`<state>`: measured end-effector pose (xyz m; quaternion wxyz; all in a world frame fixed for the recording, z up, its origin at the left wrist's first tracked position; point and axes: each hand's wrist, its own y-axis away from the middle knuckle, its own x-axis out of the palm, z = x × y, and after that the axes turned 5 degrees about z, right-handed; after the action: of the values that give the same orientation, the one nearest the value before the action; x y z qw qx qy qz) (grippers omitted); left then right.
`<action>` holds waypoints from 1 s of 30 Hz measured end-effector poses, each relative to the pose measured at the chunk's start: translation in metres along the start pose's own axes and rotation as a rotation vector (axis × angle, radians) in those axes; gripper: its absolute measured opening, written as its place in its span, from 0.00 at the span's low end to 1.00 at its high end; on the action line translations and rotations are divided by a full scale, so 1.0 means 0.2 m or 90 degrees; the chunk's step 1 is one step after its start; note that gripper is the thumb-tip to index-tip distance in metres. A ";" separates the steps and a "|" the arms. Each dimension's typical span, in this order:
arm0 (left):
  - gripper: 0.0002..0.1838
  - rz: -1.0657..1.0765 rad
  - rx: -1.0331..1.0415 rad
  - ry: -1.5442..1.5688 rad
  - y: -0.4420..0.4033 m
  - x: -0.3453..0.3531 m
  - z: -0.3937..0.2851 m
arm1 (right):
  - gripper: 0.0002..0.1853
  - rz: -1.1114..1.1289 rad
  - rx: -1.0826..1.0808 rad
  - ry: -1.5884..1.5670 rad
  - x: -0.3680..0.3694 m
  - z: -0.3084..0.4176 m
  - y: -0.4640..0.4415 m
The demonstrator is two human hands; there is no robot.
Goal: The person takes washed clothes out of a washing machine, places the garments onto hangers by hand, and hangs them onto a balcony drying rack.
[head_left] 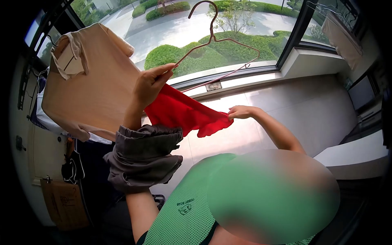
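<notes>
My left hand (152,83) is closed around one shoulder of a thin copper-coloured clothes hanger (212,38), whose hook points up. Below that hand a red cloth garment (183,112) stretches out to the right. My right hand (241,112) pinches its far corner between thumb and fingers. The hanger's lower bar runs down behind or into the red cloth; I cannot tell which. A bunched dark grey garment (143,157) is draped over my left forearm.
A beige shirt (92,81) hangs close at the left, beside other hung clothes. Ahead stands a large window with a pale sill (261,79). A light cloth (343,38) hangs at the upper right. A brown paper bag (63,204) is at the lower left.
</notes>
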<state>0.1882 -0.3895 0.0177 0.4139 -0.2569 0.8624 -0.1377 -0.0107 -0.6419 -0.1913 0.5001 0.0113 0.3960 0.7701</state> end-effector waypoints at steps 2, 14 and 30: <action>0.12 0.029 0.018 0.016 -0.02 0.02 0.05 | 0.23 -0.217 0.017 0.215 -0.06 0.00 0.21; 0.12 0.227 0.043 0.309 -0.34 0.43 0.16 | 0.11 -0.831 0.275 0.459 -0.13 -0.13 1.24; 0.10 0.255 0.209 0.344 -0.83 1.01 -0.40 | 0.18 -1.099 -0.059 -0.019 -0.11 -0.23 2.00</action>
<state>0.0743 -0.6365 0.0120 0.2255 0.0325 0.9403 -0.2529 -0.3229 -0.7607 0.0339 0.9150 -0.3041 0.2275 0.1359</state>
